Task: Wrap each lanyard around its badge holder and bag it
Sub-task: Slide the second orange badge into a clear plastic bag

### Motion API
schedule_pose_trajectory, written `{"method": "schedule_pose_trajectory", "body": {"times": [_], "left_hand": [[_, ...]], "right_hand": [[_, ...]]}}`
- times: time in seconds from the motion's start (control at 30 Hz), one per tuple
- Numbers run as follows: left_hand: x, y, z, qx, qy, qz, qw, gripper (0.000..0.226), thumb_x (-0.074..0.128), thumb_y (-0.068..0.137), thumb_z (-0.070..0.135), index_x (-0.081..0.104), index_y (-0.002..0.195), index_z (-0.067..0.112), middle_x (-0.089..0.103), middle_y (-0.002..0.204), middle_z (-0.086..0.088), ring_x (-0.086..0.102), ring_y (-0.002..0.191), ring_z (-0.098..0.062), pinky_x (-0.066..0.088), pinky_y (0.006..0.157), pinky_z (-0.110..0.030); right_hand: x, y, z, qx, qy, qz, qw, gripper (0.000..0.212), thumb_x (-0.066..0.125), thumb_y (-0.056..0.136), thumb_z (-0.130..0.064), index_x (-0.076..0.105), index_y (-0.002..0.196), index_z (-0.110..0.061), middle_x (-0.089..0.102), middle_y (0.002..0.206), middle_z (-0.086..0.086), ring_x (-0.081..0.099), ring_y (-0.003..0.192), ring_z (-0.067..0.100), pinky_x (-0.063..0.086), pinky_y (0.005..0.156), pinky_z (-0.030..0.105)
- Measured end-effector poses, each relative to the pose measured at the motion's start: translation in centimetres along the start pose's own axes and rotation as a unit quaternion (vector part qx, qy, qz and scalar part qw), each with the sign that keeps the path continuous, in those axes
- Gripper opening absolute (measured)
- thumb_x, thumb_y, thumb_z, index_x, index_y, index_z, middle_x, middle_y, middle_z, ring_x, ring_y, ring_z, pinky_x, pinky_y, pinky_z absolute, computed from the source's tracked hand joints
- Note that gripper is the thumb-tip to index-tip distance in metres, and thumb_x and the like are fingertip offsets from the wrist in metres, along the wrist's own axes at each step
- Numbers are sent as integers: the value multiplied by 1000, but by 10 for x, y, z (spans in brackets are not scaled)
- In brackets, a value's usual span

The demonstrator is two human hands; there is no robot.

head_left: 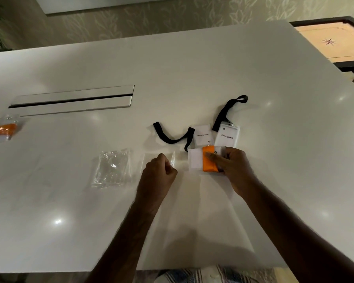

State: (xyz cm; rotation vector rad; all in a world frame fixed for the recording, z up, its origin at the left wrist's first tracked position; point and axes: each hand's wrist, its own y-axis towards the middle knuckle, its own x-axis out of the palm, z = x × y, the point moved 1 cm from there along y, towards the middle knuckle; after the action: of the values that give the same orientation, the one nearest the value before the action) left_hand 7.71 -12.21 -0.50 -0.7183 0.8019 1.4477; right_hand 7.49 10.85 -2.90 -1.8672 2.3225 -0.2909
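My right hand point(234, 167) grips a white badge holder point(195, 161) with an orange lanyard point(208, 162) wound around its middle, just above the white table point(192, 78). My left hand point(158, 173) pinches the edge of a clear plastic bag point(151, 161) lying flat to the left of the badge. Behind them lie two more badge holders: one point(202, 134) with a black lanyard point(172, 137) trailing left, and one point(227, 136) printed "Tony Stark" with a black lanyard point(226, 110) running back. A bagged orange-lanyard badge point(4, 128) rests at the far left.
A small pile of clear bags point(112, 169) lies left of my left hand. A long metal cable slot point(72, 99) is set into the table at the back left. A carrom board point(333, 41) stands beyond the table's right edge.
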Motion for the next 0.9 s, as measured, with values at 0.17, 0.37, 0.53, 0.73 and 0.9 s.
{"method": "schedule_pose_trajectory", "body": {"times": [0.17, 0.37, 0.53, 0.73, 0.9], "left_hand": [[-5, 2, -5, -48, -62, 3, 997, 16, 69, 82, 14, 55, 77, 21, 65, 69, 10, 63, 64, -5, 48, 55, -24], [-7, 4, -10, -73, -126, -11, 989, 16, 74, 85, 20, 63, 96, 25, 74, 77, 12, 68, 76, 2, 54, 62, -24], [-10, 4, -8, -102, -153, -29, 983, 16, 75, 83, 19, 66, 94, 25, 75, 72, 14, 67, 69, 5, 45, 51, -9], [-3, 2, -6, -91, -127, -50, 987, 8, 69, 88, 31, 76, 87, 28, 74, 73, 13, 69, 65, -1, 59, 65, -28], [0, -1, -1, -53, -71, -38, 995, 12, 63, 91, 31, 73, 87, 26, 70, 84, 13, 67, 79, -5, 57, 73, -30]], "right_hand": [[-1, 2, 0, 10, 10, -10, 1000, 37, 89, 80, -32, 69, 81, -1, 69, 79, 10, 68, 75, 25, 63, 76, 58], [-1, 1, -1, 7, 26, -7, 1000, 32, 87, 84, -24, 65, 63, -19, 64, 68, -1, 63, 68, 20, 57, 68, 39], [1, 1, -3, 4, 26, -12, 1000, 38, 85, 86, -21, 66, 54, -27, 62, 61, -10, 59, 63, 14, 56, 69, 39], [1, 1, 1, 7, 20, -6, 1000, 38, 86, 85, -24, 64, 54, -26, 61, 62, -7, 59, 64, 16, 54, 70, 40], [0, 3, 3, 3, 3, -4, 1000, 36, 88, 81, -33, 62, 59, -21, 59, 65, -1, 57, 66, 19, 53, 69, 44]]}}
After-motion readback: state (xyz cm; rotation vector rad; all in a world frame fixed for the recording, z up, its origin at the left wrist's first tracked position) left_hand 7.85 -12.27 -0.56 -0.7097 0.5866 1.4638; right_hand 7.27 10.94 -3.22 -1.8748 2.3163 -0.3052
